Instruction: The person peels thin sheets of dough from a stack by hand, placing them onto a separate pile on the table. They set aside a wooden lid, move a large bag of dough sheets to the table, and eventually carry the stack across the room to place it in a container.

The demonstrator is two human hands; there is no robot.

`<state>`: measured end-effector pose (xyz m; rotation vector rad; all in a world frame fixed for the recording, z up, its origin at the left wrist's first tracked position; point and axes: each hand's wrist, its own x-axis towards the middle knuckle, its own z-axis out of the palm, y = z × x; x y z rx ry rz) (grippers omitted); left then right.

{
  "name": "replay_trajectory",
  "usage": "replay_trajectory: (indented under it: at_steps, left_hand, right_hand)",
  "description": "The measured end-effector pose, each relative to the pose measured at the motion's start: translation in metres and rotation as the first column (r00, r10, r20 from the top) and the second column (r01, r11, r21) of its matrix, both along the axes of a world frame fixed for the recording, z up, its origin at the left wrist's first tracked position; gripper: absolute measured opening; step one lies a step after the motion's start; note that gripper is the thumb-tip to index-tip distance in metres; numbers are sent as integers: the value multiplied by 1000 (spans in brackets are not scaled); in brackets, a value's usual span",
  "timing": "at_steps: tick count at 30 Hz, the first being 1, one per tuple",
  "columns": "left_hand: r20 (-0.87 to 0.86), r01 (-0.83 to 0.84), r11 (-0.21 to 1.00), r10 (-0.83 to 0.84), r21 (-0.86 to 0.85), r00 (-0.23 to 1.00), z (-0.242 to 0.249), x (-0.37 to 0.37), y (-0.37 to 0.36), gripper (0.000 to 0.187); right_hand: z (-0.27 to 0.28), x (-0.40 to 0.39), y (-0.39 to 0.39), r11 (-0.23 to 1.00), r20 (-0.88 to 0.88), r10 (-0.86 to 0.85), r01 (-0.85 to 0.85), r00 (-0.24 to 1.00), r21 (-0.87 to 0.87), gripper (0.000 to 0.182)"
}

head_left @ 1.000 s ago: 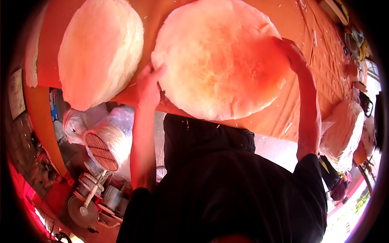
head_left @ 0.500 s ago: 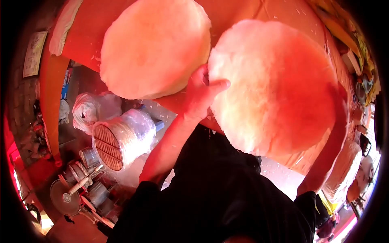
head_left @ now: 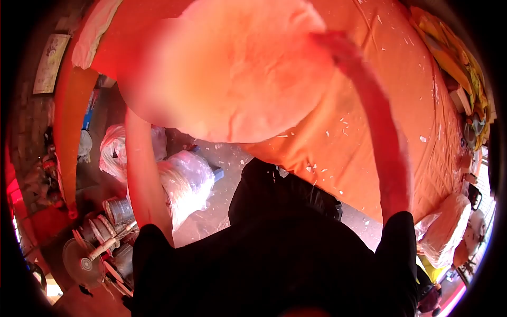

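Note:
A thick, soft-looking round pad [head_left: 253,79] spans the upper middle of the view, its left part blurred. My left forearm [head_left: 145,174] reaches up to the pad's left edge, and the hand and fingers there are hidden behind it. At the pad's upper right edge is my right hand [head_left: 335,48], its fingers closed over the rim. The second round pad cannot be made out separately. Below and around the pad lies an orange cloth surface [head_left: 369,132] with small white scraps on it.
Plastic-wrapped bundles [head_left: 187,185] stand on the floor at lower left. Near them are metal cans [head_left: 119,210] and a round disc on a shaft [head_left: 84,263]. At right are a wrapped white bundle [head_left: 446,230] and yellow cloth [head_left: 454,58].
The right-hand pad has moved left and up, over where the other pad lay. Both hands moved with it; my left went behind its edge. More orange cloth shows at right.

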<state>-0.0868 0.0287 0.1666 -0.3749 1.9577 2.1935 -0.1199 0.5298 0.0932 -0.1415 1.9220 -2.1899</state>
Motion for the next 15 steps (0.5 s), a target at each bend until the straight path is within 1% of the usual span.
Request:
replay_trajectory:
  at_steps: [1,2,4,5,6,7,8,9,10,11,12,13,14,15]
  left_hand:
    - [23,-4,999,5,-44,1000,-27,-8,-19,37]
    - [73,5,999,-2,-39,997,-39,-8,-24,36]
    - [71,-41,999,40,11,997,-50,-6,-30,35]
    - [79,-60,997,57,38,995,-50,-3,-26,34]
    - [66,35,996,-41,87,997,-45,0,-25,37]
    - [13,-16,998,16,-60,1000,-45,2,-21,39]
    - [-57,-78,976,67,-205,996,-46,3,-16,40]
    - [-126,-146,927,108,-345,986,-46,4,-14,41]
    - [-244,-231,650,72,-724,967,-47,4,-14,46]
    - [-292,-233,538,-26,-810,956,-30,8,-3,47]
    - [-328,-249,415,-130,-875,936,0,16,20,49]
    - [-347,-276,287,-235,-917,908,22,20,43,50]
    - [-396,-261,340,-429,-903,812,33,20,62,53]
    - [-440,-241,387,-591,-890,676,37,23,77,57]
  right_hand:
    - [-23,8,-22,993,-36,-51,55,998,106,30]
    - [-18,12,-25,993,118,52,-64,992,97,30]
    - [-1,8,-29,977,300,113,-162,947,142,30]
    - [12,7,-32,966,335,68,-147,940,214,29]
    - [24,12,-35,949,376,18,-134,926,285,30]
    - [39,19,-44,770,97,-124,35,988,637,37]
    - [58,28,-61,474,-228,-139,267,964,839,45]
    - [73,36,-79,132,-510,-28,509,860,851,56]
    - [87,44,-97,204,-572,81,548,817,811,58]
    - [100,49,-114,281,-633,180,578,753,766,61]
    - [106,51,-128,362,-693,270,596,669,717,63]
    - [96,55,-138,207,-663,443,650,604,731,60]
    - [81,56,-142,169,-526,456,511,718,843,59]
    - [64,55,-146,133,-375,468,356,800,925,58]
